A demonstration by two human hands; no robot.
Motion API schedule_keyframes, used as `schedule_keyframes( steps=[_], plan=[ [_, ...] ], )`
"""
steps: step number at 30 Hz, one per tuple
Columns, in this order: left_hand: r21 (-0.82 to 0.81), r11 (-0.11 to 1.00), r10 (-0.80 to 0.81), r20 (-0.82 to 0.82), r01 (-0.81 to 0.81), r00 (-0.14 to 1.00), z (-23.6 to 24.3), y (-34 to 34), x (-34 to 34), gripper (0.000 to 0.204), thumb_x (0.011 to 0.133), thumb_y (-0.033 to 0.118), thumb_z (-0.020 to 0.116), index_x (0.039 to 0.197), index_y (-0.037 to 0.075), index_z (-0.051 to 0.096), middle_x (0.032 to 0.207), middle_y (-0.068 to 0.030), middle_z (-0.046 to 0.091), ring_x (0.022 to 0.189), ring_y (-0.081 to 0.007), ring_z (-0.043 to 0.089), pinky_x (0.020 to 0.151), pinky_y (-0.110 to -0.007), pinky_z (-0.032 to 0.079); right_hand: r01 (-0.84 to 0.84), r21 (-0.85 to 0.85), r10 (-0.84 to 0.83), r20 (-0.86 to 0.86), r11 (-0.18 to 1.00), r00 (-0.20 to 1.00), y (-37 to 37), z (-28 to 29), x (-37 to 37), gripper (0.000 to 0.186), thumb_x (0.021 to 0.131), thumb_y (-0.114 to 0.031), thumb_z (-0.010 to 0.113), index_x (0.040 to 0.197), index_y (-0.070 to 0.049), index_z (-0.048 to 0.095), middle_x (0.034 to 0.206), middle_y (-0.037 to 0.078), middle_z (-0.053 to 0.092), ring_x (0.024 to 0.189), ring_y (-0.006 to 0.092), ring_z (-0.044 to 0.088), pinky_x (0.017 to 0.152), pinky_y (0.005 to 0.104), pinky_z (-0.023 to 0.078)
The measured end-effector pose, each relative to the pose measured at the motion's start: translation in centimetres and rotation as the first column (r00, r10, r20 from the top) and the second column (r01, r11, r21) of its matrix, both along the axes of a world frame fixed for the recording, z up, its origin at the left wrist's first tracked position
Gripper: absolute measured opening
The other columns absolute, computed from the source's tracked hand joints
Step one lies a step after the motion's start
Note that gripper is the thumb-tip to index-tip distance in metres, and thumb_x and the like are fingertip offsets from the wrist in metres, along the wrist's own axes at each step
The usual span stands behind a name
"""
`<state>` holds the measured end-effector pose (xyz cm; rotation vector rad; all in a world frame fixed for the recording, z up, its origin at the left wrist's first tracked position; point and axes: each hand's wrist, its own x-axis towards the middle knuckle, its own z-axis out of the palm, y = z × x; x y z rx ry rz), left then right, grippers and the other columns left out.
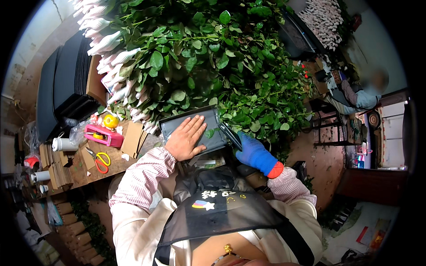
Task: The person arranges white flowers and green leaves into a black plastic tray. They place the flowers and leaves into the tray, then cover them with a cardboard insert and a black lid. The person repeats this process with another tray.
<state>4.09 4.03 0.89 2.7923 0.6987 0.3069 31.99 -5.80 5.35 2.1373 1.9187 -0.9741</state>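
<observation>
My bare left hand [186,138] lies flat, fingers stretched out, over a shallow dark rectangular tray [212,119]. A small green leaf [209,133] rests in the tray beside the fingertips. My right hand [257,154], in a blue glove with a red cuff, is closed around a long black tool [230,134] that looks like a stapler. The tool slants along the tray's right side. Just beyond both hands rises a big heap of leafy green stems [199,57]. Their flower heads, at the left, are covered in white mesh sleeves [106,44].
On the wooden table at left are scissors [102,160] with red and yellow handles, a pink tape dispenser [104,135], a yellow round object [111,121] and cardboard pieces [132,139]. Dark stacked sheets [66,80] stand behind. Another person [361,97] sits at far right.
</observation>
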Motion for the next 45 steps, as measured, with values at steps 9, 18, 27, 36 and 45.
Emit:
schedule_keyframes(
  steps=[9, 18, 27, 36, 45],
  plan=[
    [-0.013, 1.0, 0.008, 0.033, -0.008, 0.999, -0.3, -0.3, -0.5, 0.072, 0.097, 0.049, 0.053, 0.15, 0.001, 0.041, 0.159, -0.0244, 0.033, 0.15, -0.0375, 0.027, 0.123, -0.049, 0.019, -0.08, 0.002, 0.079, -0.228, 0.997, 0.97, 1.1, 0.5, 0.8, 0.076, 0.082, -0.031, 0.065, 0.148, -0.002, 0.038, 0.123, 0.03, 0.062, 0.111, 0.0435, 0.062, 0.098, 0.0473, 0.05],
    [-0.027, 1.0, -0.006, 0.057, 0.008, 0.998, -0.3, -0.1, -0.5, 0.07, 0.097, 0.047, 0.055, 0.15, 0.004, 0.041, 0.159, -0.0246, 0.033, 0.149, -0.0382, 0.029, 0.123, -0.05, 0.018, 0.045, 0.015, -0.045, -0.049, 0.999, 0.998, 0.2, -3.0, 0.2, 0.065, 0.085, -0.033, 0.067, 0.141, -0.008, 0.045, 0.114, 0.025, 0.067, 0.1, 0.0441, 0.066, 0.087, 0.0495, 0.053],
    [-0.844, 0.397, 0.773, 0.519, 0.36, 0.366, 2.7, -10.1, -0.9, 0.092, 0.09, 0.011, 0.071, 0.159, 0.007, 0.011, 0.153, -0.0202, 0.037, 0.133, -0.034, 0.05, 0.114, -0.047, 0.038, -0.002, 0.432, 0.244, -0.505, 0.902, 0.828, -1.3, 5.8, -7.3, 0.064, 0.093, -0.032, 0.067, 0.147, -0.006, 0.045, 0.129, 0.021, 0.064, 0.12, 0.0355, 0.062, 0.1, 0.0422, 0.049],
    [-0.592, 0.327, 0.939, 0.289, -0.737, 0.186, -9.1, -9.4, -10.3, 0.087, 0.085, 0.02, 0.068, 0.155, 0.0, 0.02, 0.135, -0.0238, 0.048, 0.112, -0.0366, 0.06, 0.095, -0.043, 0.05, -0.345, 0.59, 0.19, 0.31, 0.73, 0.932, 5.7, -2.2, -9.7, 0.053, 0.091, -0.023, 0.059, 0.143, -0.014, 0.052, 0.142, 0.014, 0.054, 0.136, 0.0382, 0.046, 0.119, 0.0612, 0.021],
    [-0.283, 0.442, 0.889, 0.011, -0.851, 0.458, -11.8, -8.4, -9.7, 0.087, 0.074, 0.017, 0.076, 0.152, 0.005, 0.038, 0.129, -0.0284, 0.047, 0.114, -0.0462, 0.052, 0.094, -0.05, 0.048, -0.274, 0.592, 0.106, 0.303, 0.758, 0.947, 5.0, 1.3, -9.0, 0.051, 0.089, -0.026, 0.06, 0.138, -0.014, 0.056, 0.126, 0.012, 0.064, 0.13, 0.0358, 0.049, 0.116, 0.062, 0.022]
  ],
)
